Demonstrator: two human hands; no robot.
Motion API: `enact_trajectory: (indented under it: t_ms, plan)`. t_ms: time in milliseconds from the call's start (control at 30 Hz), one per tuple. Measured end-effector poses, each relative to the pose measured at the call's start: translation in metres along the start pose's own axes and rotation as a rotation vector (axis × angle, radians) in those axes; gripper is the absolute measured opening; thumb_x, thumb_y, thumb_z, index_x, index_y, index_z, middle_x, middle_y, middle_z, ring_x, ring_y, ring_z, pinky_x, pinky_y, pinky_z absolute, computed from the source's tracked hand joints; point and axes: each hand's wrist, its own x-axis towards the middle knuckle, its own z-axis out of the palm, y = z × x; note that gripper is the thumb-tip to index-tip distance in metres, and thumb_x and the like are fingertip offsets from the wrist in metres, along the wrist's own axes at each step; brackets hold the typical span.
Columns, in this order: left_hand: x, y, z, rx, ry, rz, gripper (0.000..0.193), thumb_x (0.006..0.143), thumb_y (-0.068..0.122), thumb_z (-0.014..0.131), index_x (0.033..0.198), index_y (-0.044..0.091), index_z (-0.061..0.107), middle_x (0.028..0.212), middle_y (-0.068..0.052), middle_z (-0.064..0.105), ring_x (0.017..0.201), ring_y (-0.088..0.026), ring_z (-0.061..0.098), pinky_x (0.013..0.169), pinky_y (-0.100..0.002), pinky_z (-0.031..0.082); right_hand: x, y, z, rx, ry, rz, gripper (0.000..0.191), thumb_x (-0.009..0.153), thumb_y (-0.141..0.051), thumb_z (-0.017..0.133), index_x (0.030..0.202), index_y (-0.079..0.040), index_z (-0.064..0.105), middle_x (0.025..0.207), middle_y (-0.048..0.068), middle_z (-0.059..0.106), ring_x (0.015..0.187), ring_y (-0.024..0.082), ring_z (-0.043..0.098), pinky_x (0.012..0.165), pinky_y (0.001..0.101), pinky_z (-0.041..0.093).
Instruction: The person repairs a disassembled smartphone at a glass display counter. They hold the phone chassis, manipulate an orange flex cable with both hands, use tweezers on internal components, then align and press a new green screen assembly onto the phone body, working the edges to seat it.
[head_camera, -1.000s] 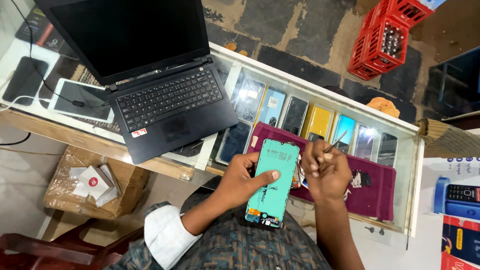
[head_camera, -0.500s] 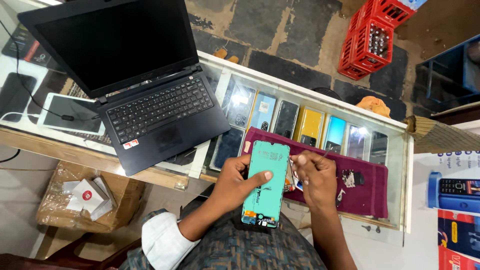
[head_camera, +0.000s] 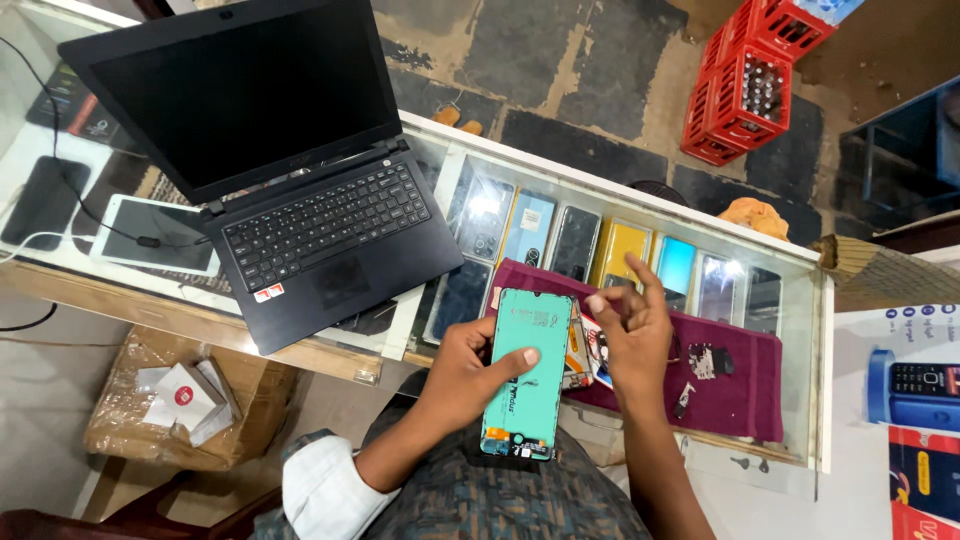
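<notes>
The left hand (head_camera: 468, 372) holds a green panel (head_camera: 528, 372) upright above the lap, grip closed on its left edge, thumb across the face. The right hand (head_camera: 630, 335) hovers just right of the panel's top, fingers loosely curled, gripping nothing visible. A maroon cloth (head_camera: 740, 385) covers the glass surface (head_camera: 445, 175) behind; a laptop (head_camera: 300, 215) sits left.

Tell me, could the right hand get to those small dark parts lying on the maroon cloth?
Probably yes. The right hand hovers over the maroon cloth, the small dark parts lie just beside it, and nothing stands between them.
</notes>
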Motion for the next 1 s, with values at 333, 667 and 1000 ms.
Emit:
enact_trajectory:
  t_ms: [333,667,1000]
  plan:
    - [-0.008,0.006,0.012,0.243,-0.001,-0.018,0.026,0.091,0.015,0.073,0.111,-0.001,0.073,0.086,-0.004,0.077,0.076,-0.004,0.068,0.066,-0.024,0.056,-0.024,0.016,0.001,0.267,-0.161,0.201,0.015,0.094,-0.008,0.072,0.104,0.003,0.069,0.086,-0.001,0.070,0.071,0.003,0.057,0.061,0.0209,0.042]
    - [-0.011,0.025,0.017,0.397,0.006,0.004,0.024,0.090,0.014,0.072,0.111,0.002,0.075,0.083,-0.007,0.079,0.074,-0.007,0.072,0.064,-0.027,0.058,-0.020,0.012,-0.006,0.304,-0.124,0.286,0.015,0.097,-0.011,0.069,0.093,0.003,0.071,0.059,-0.005,0.049,0.049,0.002,0.036,0.048,0.0213,0.027]
    - [-0.014,0.025,0.017,0.408,0.035,0.014,0.023,0.090,0.013,0.073,0.110,0.002,0.075,0.079,-0.006,0.077,0.070,-0.006,0.069,0.061,-0.027,0.057,-0.020,0.013,-0.003,0.296,-0.122,0.329,0.018,0.098,-0.013,0.067,0.098,0.004,0.071,0.056,-0.006,0.046,0.047,0.002,0.032,0.045,0.0227,0.024]
